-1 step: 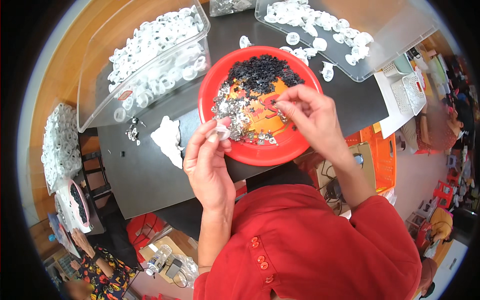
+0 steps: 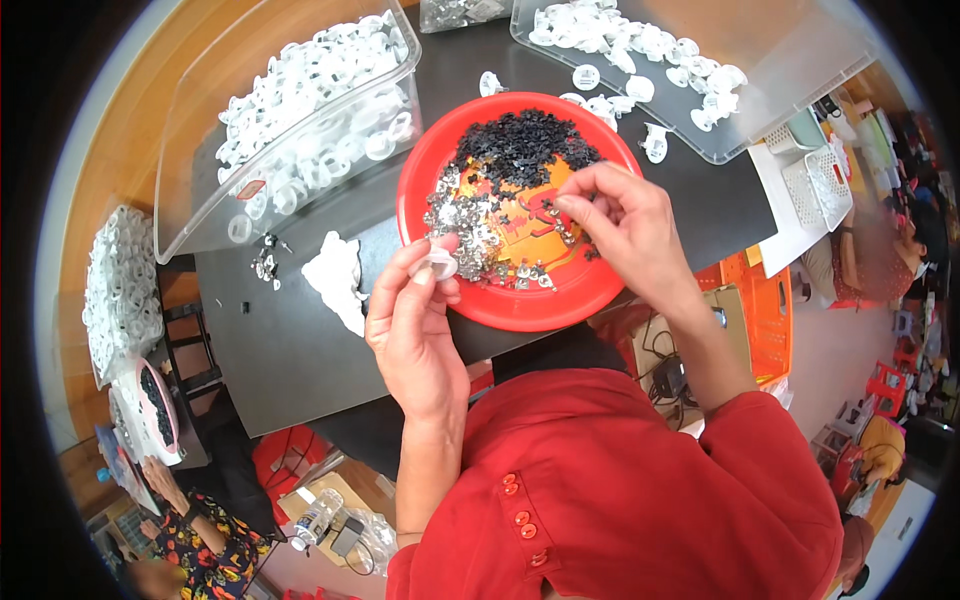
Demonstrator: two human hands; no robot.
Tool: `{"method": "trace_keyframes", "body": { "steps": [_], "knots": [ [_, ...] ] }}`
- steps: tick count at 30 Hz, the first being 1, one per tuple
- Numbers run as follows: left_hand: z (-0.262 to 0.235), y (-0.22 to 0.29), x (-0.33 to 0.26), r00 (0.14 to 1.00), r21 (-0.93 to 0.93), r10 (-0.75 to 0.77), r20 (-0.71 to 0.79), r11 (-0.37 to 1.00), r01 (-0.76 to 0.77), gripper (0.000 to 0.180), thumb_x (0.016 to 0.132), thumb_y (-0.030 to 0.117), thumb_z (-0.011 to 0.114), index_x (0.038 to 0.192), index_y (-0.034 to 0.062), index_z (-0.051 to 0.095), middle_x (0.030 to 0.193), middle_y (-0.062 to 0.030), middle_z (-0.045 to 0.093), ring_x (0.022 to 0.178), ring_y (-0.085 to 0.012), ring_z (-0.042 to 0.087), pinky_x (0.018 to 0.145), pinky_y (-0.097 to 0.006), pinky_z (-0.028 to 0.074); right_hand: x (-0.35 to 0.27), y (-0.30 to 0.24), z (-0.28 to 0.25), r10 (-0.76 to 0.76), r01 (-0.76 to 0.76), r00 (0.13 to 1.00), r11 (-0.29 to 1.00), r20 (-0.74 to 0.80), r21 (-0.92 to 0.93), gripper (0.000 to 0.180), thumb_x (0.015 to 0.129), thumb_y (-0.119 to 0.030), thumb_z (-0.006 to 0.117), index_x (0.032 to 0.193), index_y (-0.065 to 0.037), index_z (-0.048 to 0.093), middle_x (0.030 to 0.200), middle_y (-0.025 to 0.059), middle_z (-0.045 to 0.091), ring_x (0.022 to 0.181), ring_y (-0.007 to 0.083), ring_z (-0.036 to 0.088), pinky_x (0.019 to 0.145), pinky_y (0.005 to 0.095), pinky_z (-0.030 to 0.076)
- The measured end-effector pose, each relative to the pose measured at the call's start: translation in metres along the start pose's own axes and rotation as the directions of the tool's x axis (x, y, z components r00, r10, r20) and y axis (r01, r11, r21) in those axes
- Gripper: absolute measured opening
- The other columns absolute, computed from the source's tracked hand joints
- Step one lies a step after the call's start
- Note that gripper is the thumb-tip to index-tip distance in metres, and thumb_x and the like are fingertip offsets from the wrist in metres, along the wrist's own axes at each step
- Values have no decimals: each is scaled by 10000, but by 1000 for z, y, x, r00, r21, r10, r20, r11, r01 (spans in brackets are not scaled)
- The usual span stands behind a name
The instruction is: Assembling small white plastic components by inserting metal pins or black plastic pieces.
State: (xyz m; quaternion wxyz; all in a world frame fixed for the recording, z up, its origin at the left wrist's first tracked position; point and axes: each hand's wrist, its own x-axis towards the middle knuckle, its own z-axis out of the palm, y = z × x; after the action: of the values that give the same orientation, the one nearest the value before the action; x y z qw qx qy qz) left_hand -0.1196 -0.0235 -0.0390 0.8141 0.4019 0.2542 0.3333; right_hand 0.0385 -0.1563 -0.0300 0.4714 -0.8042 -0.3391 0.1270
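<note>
My left hand (image 2: 418,345) pinches a small round white plastic part (image 2: 441,265) between thumb and fingertips, over the lower left rim of a red plate (image 2: 415,185). My right hand (image 2: 632,228) hovers above the right half of the plate, thumb and forefinger pressed together. Whatever those fingertips hold, if anything, is too small to make out. Heaped in the plate are many tiny black pieces (image 2: 520,145) at the far side and shiny silver metal pieces (image 2: 470,230) at the left.
Clear bins of white plastic parts stand far left (image 2: 320,100) and far right (image 2: 640,50). On the dark table (image 2: 300,375) lie a crumpled white cloth (image 2: 337,280) and a few small dark bits (image 2: 266,262). An orange crate (image 2: 770,320) is at right; another person's hand (image 2: 165,485) shows lower left.
My right hand has shifted slightly to the right, and the dark speck at its fingertips no longer shows. The left hand keeps its pinch on the white part, almost unmoved.
</note>
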Motion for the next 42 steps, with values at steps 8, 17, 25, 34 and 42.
{"method": "trace_keyframes", "body": {
  "steps": [8, 17, 25, 34, 42],
  "knots": [
    [-1, -5, -1, 993, -138, -86, 75, 986, 95, 218, 904, 68, 462, 1091, -5, 546, 1019, -181, 629, 734, -127, 550, 697, -252, 448, 24, 11, 21, -294, 301, 954, 935, 62, -189, 88, 787, -110, 627, 822, -30, 620, 797, 117, 558, 724, 330, 589, 644, 420, 467],
    [-4, -5, -4, 992, -56, -66, 106, 996, 72, 158, 892, 49, 444, 1000, 10, 553, 982, -171, 630, 720, -123, 541, 696, -255, 448, 18, -1, 36, -322, 380, 923, 842, 209, -382, 103, 803, -133, 631, 846, -42, 606, 803, 104, 558, 766, 305, 577, 717, 404, 432],
    [8, -1, -8, 991, 155, -58, 121, 987, 39, 177, 889, 42, 466, 1032, 10, 567, 989, -121, 630, 770, -120, 561, 735, -254, 456, 10, -19, 19, -228, 222, 961, 974, 156, 53, 130, 802, -105, 673, 875, -5, 634, 734, 69, 569, 586, 139, 544, 546, 274, 429],
    [14, 0, -11, 920, -98, -275, 279, 945, 313, 171, 941, 158, 528, 1042, 29, 578, 868, -46, 626, 758, -109, 584, 706, -239, 471, -4, -38, 21, -395, 335, 916, 852, 74, 402, 107, 797, -29, 671, 897, -6, 645, 724, 30, 561, 624, 91, 544, 548, 255, 432],
    [13, -1, -10, 931, -101, -260, 255, 951, 293, 153, 938, 170, 537, 1007, 39, 576, 843, -32, 618, 753, -102, 578, 703, -234, 460, -1, -33, 23, -548, 527, 837, 810, 12, 258, 139, 763, -7, 682, 897, -8, 645, 785, 74, 611, 693, 188, 595, 581, 277, 458]
  ]
}}
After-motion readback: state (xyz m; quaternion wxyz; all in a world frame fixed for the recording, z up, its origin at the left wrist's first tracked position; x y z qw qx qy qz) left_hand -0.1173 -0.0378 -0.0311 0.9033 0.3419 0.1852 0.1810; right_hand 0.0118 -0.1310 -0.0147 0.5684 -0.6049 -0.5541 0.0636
